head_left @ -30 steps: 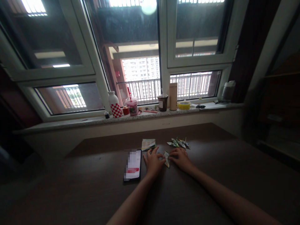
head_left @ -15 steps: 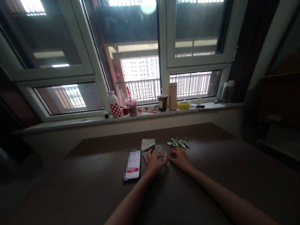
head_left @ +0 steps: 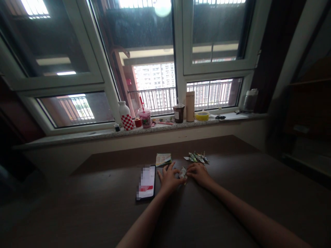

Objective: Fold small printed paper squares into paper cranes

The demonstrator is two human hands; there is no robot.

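Between my hands, a small piece of folded paper (head_left: 183,172) stands just above the table, its pale side showing. My left hand (head_left: 170,179) pinches its left edge with thumb and index finger, while the other fingers spread toward the phone. At its right edge, the curled fingertips of my right hand (head_left: 199,173) close on the paper. Just beyond my right hand lies a pile of pointed folded paper pieces (head_left: 197,157), green and white. A small stack of printed paper sheets (head_left: 163,158) rests beyond my left hand.
A phone (head_left: 147,182) with a lit screen lies left of my left hand on the dark brown table (head_left: 103,206). Behind it, the windowsill (head_left: 157,129) holds a checkered bottle (head_left: 126,119), drink cups, a tan flask (head_left: 190,106), yellow tape (head_left: 202,116) and scissors (head_left: 220,117).
The folded paper has turned between my fingers and shows a broader pale face. My right fingers have shifted slightly on its edge; the phone, stack and pile stay put.
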